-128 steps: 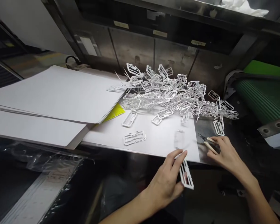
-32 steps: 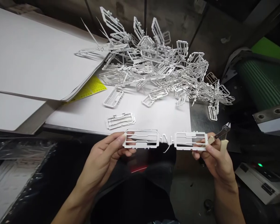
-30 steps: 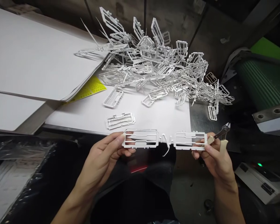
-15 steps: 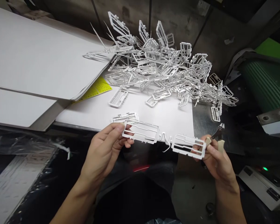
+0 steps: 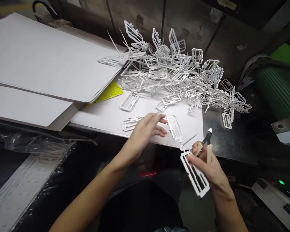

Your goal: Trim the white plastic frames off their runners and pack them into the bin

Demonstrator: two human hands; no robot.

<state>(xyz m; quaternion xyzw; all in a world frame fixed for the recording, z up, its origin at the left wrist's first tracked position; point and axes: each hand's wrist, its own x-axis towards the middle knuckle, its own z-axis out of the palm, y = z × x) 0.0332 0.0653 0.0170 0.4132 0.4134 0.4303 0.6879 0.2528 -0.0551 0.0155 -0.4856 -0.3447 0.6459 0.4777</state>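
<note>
My right hand (image 5: 215, 170) holds a pair of nippers (image 5: 208, 137) with cream handles, jaws pointing up. Its thumb and fingers also grip a white plastic moulding (image 5: 190, 175), two slotted frames joined by a curved runner. One frame hangs below the thumb; the other reaches up over the table's front edge. Left of that upper frame, my left hand (image 5: 142, 137) is open, fingers spread and holding nothing. Partly hidden behind it, more white frames (image 5: 128, 125) lie near the table edge.
A tangled pile of white plastic frames (image 5: 181, 75) covers the back of the white sheet (image 5: 149, 106) and spills onto dark metal at right. Large white boards (image 5: 50, 61) lie at left above a yellow sheet (image 5: 113, 90). A green ribbed machine part (image 5: 277, 87) stands at right.
My left hand has let go of its end of the moulding and moved right. The moulding has swung from level to a steep slant in my right hand. The view has shifted slightly.
</note>
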